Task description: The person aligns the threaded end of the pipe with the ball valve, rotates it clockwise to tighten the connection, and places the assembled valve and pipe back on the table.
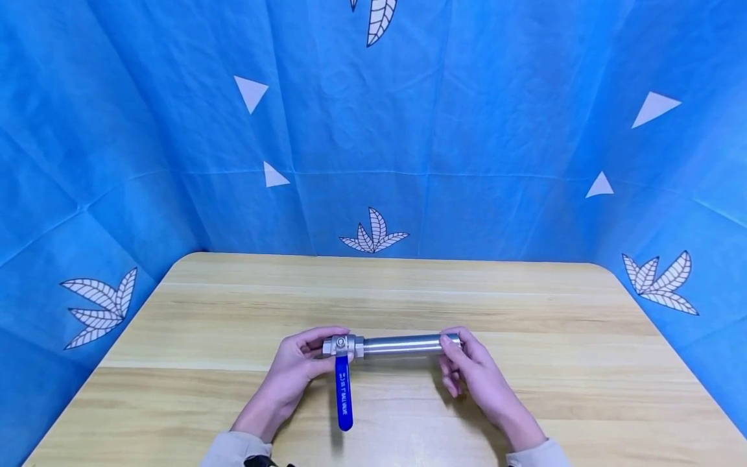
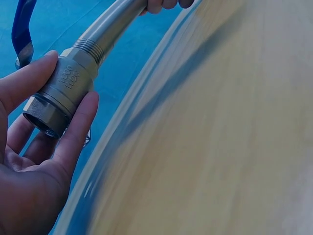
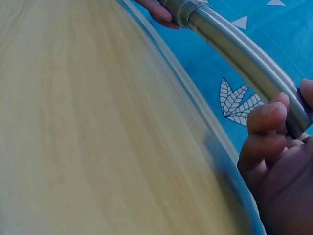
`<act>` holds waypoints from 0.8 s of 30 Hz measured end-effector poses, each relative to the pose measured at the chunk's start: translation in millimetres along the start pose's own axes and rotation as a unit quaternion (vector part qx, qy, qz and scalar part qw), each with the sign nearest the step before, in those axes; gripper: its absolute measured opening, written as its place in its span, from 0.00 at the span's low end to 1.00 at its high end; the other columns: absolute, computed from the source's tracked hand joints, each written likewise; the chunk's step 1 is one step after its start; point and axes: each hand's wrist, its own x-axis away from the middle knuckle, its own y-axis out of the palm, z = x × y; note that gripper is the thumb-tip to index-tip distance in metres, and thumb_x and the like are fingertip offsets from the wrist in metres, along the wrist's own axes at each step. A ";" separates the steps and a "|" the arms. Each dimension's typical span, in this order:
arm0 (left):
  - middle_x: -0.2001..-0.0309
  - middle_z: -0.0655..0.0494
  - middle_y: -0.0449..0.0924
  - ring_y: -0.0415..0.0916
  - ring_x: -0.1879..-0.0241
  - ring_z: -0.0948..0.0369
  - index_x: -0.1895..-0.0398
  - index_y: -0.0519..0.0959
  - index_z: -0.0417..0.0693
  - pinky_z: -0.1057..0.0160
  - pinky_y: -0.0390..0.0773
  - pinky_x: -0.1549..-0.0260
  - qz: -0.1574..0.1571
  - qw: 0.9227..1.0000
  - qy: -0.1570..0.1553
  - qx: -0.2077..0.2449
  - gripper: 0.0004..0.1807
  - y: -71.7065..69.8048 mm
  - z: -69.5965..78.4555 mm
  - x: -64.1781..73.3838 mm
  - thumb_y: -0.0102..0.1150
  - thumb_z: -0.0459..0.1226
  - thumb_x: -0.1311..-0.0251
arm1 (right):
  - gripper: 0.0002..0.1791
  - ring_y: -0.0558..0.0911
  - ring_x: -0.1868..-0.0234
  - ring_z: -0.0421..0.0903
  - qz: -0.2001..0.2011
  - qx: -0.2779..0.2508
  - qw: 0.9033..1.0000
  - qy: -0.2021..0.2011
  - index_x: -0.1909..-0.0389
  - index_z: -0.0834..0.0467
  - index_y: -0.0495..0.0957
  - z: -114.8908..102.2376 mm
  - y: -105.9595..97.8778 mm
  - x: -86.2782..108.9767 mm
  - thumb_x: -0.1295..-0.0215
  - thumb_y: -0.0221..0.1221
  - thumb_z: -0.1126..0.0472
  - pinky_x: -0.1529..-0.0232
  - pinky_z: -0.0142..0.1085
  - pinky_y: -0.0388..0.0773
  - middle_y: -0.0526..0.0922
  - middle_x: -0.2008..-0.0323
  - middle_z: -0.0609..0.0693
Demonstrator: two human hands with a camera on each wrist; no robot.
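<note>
A metal ball valve with a blue lever handle is joined to a steel pipe. My left hand grips the valve body between thumb and fingers, and the lever points toward me. In the left wrist view the valve shows its open threaded end, and some pipe thread is visible where the pipe enters. My right hand pinches the far right end of the pipe. The right wrist view shows its thumb and fingers around the pipe. Both pieces are held above the table, roughly level.
A light wooden table lies beneath the hands. Blue cloth with white leaf and triangle prints hangs behind it and along both sides. The shadow of the held pieces falls on the tabletop.
</note>
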 end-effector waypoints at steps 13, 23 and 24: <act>0.42 0.51 0.88 0.84 0.45 0.55 0.40 0.88 0.48 0.63 0.87 0.46 -0.001 1.000 0.000 0.004 0.27 1.7 -0.7 0.8 0.81 0.30 0.46 | 0.22 0.76 0.72 0.45 0.017 0.054 0.998 0.026 0.39 0.60 0.68 -0.4 6.5 -1.9 0.10 0.38 0.46 0.72 0.32 0.77 0.77 0.70 0.54; 0.42 0.49 0.88 0.87 0.47 0.55 0.36 0.82 0.44 0.61 0.88 0.45 0.002 0.999 -0.006 0.037 0.31 1.2 -3.0 -1.0 0.78 0.27 0.46 | 0.27 0.79 0.59 0.46 0.001 -0.028 1.000 0.012 0.26 0.60 0.57 2.0 9.7 -0.1 0.20 0.55 0.61 0.56 0.30 0.79 0.73 0.54 0.55; 0.42 0.49 0.88 0.87 0.47 0.54 0.36 0.81 0.43 0.61 0.89 0.45 0.002 0.999 -0.008 0.039 0.31 1.5 -3.0 -1.5 0.78 0.27 0.46 | 0.27 0.80 0.60 0.46 0.012 -0.026 1.000 0.009 0.27 0.60 0.60 2.3 10.3 -0.5 0.20 0.57 0.61 0.56 0.30 0.80 0.75 0.55 0.54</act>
